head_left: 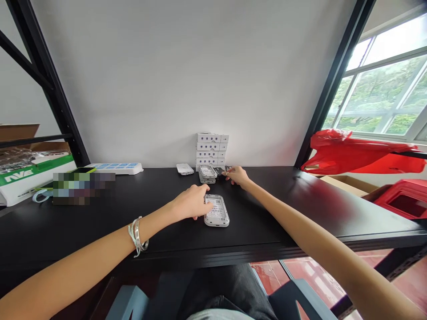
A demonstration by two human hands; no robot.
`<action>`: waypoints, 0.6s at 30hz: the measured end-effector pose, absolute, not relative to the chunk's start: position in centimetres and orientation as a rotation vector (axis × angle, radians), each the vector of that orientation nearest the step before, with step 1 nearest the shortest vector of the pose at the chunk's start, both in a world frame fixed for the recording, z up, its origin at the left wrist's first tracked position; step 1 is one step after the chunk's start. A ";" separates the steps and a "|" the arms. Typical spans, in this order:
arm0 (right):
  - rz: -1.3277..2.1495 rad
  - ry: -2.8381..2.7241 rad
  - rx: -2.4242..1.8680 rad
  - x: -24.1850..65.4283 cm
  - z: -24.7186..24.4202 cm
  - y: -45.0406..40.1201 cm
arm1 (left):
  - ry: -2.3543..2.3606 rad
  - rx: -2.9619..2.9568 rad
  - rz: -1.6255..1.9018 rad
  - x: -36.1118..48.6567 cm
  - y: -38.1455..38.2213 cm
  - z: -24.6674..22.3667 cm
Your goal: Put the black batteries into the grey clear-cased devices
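A white plastic device casing (pixel 218 218) with rounded corners and a printed label inside lies on the black table. My left hand (pixel 194 202) grips its left side, the thumb over the edge and the index finger at its far end. Farther off, my right hand (pixel 237 176) pinches its fingertips together at some small dark pieces (pixel 218 170); what they hold is too small to make out. Just left of those pieces, more white casings (pixel 207 173) are stacked. Behind them stands a pile of white boxes (pixel 212 149).
Flat white pieces (pixel 184 169) lie left of the boxes. A white power strip (pixel 116 168) and a pixelated item (pixel 78 186) are at the left. Black rack posts (pixel 328 84) flank the table (pixel 267 222). A red plastic bag (pixel 353 153) hangs at the right.
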State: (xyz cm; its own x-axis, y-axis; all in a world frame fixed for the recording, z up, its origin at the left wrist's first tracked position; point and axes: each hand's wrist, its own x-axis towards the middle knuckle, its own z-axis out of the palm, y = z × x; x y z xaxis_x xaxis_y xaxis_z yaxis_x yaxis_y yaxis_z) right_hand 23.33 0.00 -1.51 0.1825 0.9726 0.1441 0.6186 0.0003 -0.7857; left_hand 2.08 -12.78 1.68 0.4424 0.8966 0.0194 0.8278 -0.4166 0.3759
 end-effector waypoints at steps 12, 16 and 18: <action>1.343 -1.232 -1.496 25.1 0.5 -0.4 | 1.155 2.423 0.203 0.9 -11.2 1.2; 1.503 -1.201 -1.384 26.5 1.8 -1.3 | 1.153 2.393 0.363 1.2 -10.2 -0.2; 1.544 -1.214 -1.312 26.9 2.4 -2.0 | 1.150 2.362 0.446 1.3 -9.6 -0.8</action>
